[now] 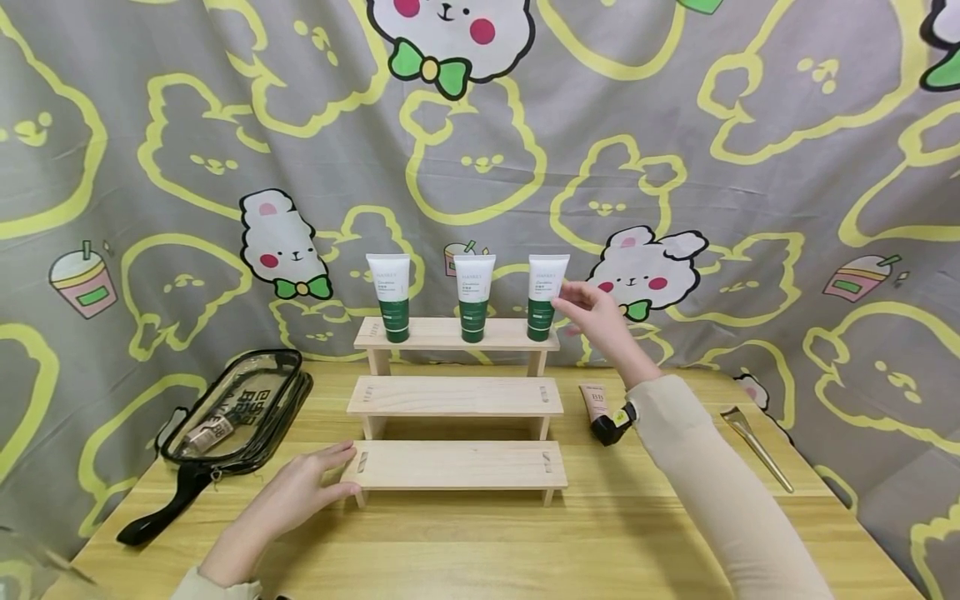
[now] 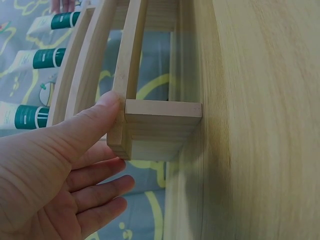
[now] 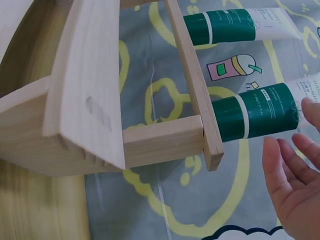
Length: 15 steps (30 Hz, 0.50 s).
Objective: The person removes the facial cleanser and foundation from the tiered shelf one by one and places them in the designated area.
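On the top tier of a three-step wooden stand (image 1: 456, 395) stand three white-and-green squeeze tubes, cap down: a left tube (image 1: 393, 297), a middle tube (image 1: 473, 297) and a right tube (image 1: 543, 297). My right hand (image 1: 596, 315) is at the right tube's outer side, fingers loosely spread. In the right wrist view the thumb overlaps that tube (image 3: 270, 111) and the fingertips sit right by its edge. My left hand (image 1: 303, 486) holds the left end of the bottom step (image 2: 126, 120) between thumb and forefinger, its other fingers extended.
Left of the stand lies a clear, black-trimmed zip pouch (image 1: 243, 412) with a small tube inside. Another small pinkish tube (image 1: 594, 402) lies to the right, partly behind the right wrist's camera. A brush (image 1: 757, 448) lies further right. A patterned curtain (image 1: 480, 167) hangs behind the table.
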Available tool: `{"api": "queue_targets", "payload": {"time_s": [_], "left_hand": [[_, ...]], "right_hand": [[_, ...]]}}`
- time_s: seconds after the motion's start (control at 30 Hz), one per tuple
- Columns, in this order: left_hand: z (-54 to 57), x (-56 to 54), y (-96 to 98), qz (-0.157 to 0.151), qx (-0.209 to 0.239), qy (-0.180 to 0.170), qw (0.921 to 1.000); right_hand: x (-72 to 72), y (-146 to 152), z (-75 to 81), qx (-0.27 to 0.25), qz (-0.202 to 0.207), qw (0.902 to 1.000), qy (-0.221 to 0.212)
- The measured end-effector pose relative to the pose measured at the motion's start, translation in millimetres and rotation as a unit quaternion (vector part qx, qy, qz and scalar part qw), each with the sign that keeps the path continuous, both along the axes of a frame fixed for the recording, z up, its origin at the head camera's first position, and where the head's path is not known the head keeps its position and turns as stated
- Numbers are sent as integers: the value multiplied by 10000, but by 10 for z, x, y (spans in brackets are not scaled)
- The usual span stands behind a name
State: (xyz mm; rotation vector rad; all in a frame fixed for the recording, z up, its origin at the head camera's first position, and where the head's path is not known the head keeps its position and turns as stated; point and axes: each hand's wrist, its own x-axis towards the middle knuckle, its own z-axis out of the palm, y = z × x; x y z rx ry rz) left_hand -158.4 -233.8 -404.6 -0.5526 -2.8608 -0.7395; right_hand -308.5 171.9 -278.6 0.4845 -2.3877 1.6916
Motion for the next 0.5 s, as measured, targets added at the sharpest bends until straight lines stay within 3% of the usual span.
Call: {"api": "queue_targets", "payload": {"time_s": [0.5], "left_hand": [[-4,-4,1,18,-27,20,10000]], "right_hand": [[-61,-69,48,-314,-10,9992,-257]]}}
